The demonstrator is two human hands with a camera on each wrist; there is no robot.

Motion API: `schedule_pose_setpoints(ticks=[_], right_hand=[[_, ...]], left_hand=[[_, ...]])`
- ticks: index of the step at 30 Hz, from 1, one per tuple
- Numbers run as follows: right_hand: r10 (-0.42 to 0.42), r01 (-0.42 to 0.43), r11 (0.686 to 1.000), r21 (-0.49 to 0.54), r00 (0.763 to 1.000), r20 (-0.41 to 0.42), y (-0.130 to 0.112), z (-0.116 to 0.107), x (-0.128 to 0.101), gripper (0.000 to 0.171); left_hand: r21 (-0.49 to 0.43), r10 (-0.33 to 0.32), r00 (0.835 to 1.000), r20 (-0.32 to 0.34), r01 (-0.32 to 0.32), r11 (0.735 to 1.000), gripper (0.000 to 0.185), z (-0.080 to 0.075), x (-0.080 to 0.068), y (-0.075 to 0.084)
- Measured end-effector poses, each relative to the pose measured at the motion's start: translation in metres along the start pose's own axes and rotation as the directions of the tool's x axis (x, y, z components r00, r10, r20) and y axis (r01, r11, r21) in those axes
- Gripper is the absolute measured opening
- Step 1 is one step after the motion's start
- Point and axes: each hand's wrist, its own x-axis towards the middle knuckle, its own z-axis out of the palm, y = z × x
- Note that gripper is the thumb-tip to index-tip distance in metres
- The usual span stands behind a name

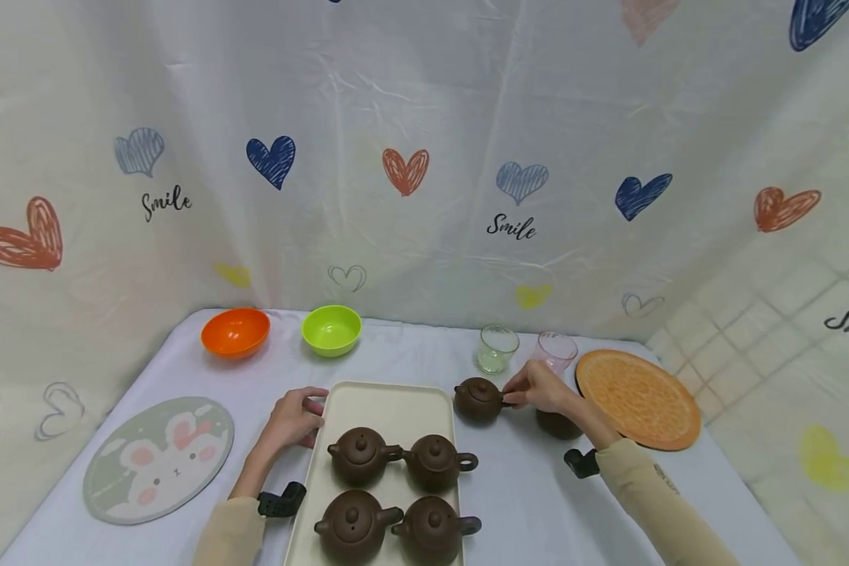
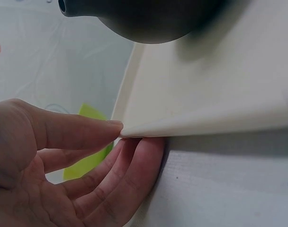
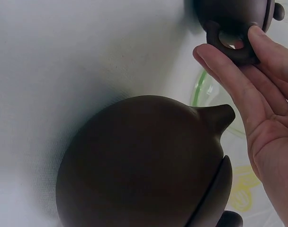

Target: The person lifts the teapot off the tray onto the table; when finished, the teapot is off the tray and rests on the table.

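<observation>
My left hand [image 1: 293,418] pinches the left rim of a cream tray [image 1: 389,402], thumb on top and fingers beneath, as the left wrist view shows. On the tray are several dark brown teapots, among them one at the back left [image 1: 361,457] and one at the front right [image 1: 431,531]. Just past the tray's right edge, my right hand [image 1: 546,388] pinches the loop handle of a small brown teapot [image 1: 477,399]; whether its base touches the cloth I cannot tell. Another teapot [image 3: 144,165] stands beneath my right wrist, partly hidden in the head view.
Behind the right hand stand a green-tinted glass [image 1: 497,350] and a pink-tinted glass [image 1: 557,347]. A round orange mat [image 1: 640,399] lies at the right. Orange [image 1: 235,333] and green [image 1: 332,330] bowls stand at the back; a rabbit-print mat [image 1: 159,460] lies left.
</observation>
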Motion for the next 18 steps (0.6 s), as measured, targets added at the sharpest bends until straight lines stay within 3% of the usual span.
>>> schedule_pose_setpoints(ticks=[18], right_hand=[[0.074, -0.074, 0.997, -0.002, 0.997, -0.018, 0.0014, 0.0034, -0.0011, 0.016]], left_hand=[[0.005, 0.008, 1.0, -0.003, -0.008, 1.0, 0.05, 0.0007, 0.0002, 0.0002]])
